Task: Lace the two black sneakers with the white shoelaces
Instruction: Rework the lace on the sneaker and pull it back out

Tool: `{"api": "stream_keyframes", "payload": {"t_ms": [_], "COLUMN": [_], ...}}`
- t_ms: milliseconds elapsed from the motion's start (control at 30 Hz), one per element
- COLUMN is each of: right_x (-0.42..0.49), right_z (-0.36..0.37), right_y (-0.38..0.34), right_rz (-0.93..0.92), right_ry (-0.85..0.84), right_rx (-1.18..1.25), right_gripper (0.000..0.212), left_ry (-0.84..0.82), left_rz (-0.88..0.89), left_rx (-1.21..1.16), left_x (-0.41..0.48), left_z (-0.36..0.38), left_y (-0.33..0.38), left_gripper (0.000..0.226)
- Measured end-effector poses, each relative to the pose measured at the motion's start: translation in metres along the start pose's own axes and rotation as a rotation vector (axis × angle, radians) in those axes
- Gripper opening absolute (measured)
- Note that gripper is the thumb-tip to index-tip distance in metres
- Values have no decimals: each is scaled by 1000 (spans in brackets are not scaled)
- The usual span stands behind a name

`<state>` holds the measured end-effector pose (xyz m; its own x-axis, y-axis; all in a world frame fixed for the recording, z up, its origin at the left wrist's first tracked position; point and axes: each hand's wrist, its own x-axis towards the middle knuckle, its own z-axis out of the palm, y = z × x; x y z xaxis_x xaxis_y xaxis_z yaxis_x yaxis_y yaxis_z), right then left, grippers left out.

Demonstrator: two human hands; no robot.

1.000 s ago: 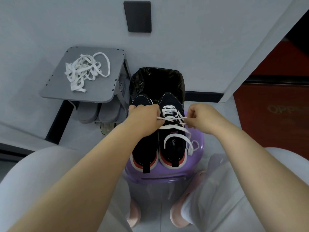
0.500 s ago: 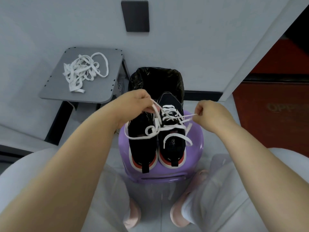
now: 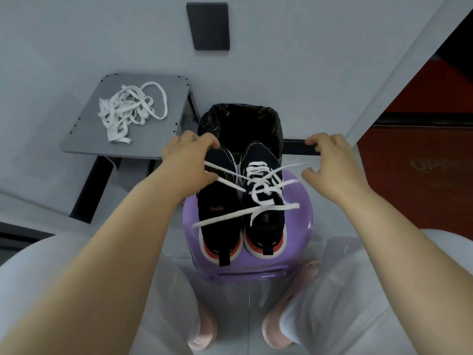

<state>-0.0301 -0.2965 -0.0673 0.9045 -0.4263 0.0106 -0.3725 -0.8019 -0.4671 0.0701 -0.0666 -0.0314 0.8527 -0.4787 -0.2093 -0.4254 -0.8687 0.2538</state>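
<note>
A: Hands?
B: Left hand (image 3: 189,157) pinches the white shoelace (image 3: 245,215). Right hand (image 3: 332,162) is curled at the other end, blurred, so I cannot tell its grip.
A: Shoe?
B: Right sneaker (image 3: 265,201), half laced, sits between the hands, toe far, heel near, on the purple stool (image 3: 302,226). Left sneaker (image 3: 217,219) is bare, by the left hand. Spare laces (image 3: 128,111) lie far left on the grey bench (image 3: 153,139).

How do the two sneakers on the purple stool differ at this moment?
The right sneaker carries a threaded white lace; the left sneaker has none threaded. The left sneaker's heel sits nearer the stool's front edge than the right sneaker's. Both are black with red-and-white heels, side by side, toes pointing away.
</note>
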Motion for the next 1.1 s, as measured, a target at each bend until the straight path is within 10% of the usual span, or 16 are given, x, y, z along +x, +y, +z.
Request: {"api": "stream_keyframes", "payload": {"t_ms": [300,533,733,900,1000,1100], "right_x": [-9,2,-5,-3,3,3], "right_z": [17,-22,0,2,-13,-26], "right_y": [-11,-20,-11,-13,-21,-26], "right_rz": [-149,358,-42,-43,66,211], "right_ry": [-394,-40,-229,-368,38,78], "right_rx": [-47,1360,235,72,578,1222], "right_gripper": [15,27,12,26,25,32], "left_ry": [-76,121,245,441,327,21], "left_rz": [195,23,-225,-121,-19,20], "left_rx": [86,-311,-1326,-708,-96,86], "left_x": [-7,0,-2,3,5,-1], "left_z": [31,14,-5,-4,1,14], "left_y": [27,28,25,17,13,21], "left_gripper": [16,17,25,16,23,25]}}
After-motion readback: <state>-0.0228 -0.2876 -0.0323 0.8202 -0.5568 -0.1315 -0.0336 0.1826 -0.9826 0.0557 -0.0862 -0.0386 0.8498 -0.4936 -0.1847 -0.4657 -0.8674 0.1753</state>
